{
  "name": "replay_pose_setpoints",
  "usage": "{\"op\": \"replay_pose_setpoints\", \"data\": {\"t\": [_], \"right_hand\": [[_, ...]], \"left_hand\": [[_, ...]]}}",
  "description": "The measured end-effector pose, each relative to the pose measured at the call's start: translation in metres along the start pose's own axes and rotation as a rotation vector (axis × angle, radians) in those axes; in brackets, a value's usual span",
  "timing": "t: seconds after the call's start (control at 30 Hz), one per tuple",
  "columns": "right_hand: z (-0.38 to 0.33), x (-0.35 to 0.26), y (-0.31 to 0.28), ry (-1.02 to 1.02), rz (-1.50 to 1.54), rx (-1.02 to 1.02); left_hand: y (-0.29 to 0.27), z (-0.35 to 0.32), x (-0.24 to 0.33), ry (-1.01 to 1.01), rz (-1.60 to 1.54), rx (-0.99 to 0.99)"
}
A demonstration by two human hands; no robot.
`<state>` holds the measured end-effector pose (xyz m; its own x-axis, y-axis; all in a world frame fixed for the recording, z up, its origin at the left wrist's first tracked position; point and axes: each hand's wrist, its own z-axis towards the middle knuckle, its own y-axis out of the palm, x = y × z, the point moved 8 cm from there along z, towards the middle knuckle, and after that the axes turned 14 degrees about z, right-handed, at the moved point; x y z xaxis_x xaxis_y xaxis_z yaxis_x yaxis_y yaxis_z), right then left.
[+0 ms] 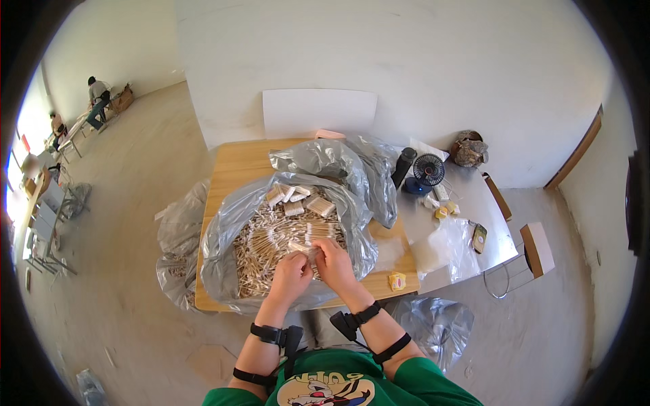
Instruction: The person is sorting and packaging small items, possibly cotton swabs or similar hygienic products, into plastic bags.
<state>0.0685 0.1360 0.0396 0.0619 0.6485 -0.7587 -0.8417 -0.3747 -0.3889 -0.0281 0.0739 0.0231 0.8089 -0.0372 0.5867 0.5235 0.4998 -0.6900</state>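
Observation:
A big grey plastic bag [220, 250] lies wide open on the table, filled with loose wooden-stick cotton swabs [261, 281]. Over its near part, my left hand [292, 276] and my right hand [334, 265] are close together, fingers pinched. Between their fingertips is a small pale packet of cotton swabs [298, 247]; its far side shows, while the fingers cover the rest. Just beyond lies a row of aligned swabs [321, 231]. Several finished-looking packets of swabs [320, 206] rest on the heap toward the far side of the bag.
The wooden table [233, 162] carries more grey plastic [318, 157] behind the bag and a small yellow packet [397, 281]. To the right, a metal table [497, 237] holds a small fan [428, 170], a black bottle [404, 167] and clear bags [464, 254]. People sit far left.

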Motion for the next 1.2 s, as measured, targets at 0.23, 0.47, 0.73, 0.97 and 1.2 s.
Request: {"op": "replay_pose_setpoints", "data": {"t": [0.23,0.47,0.73,0.97,1.2], "right_hand": [[-0.018,0.075,0.016,0.552,0.927,0.272],[-0.009,0.073,0.011,0.402,0.718,0.191],[0.004,0.047,0.032,0.497,0.591,-0.017],[-0.005,0.065,0.038,0.615,1.074,0.224],[0.004,0.055,0.038,0.556,1.188,0.296]], "left_hand": [[-0.019,-0.004,-0.045,-0.356,-0.432,0.372],[-0.008,-0.008,-0.069,-0.524,-0.381,0.158],[-0.018,0.001,-0.044,-0.330,-0.194,0.148],[0.007,-0.009,-0.055,-0.582,-0.866,0.118],[0.014,-0.007,-0.064,-0.566,-0.961,0.218]]}}
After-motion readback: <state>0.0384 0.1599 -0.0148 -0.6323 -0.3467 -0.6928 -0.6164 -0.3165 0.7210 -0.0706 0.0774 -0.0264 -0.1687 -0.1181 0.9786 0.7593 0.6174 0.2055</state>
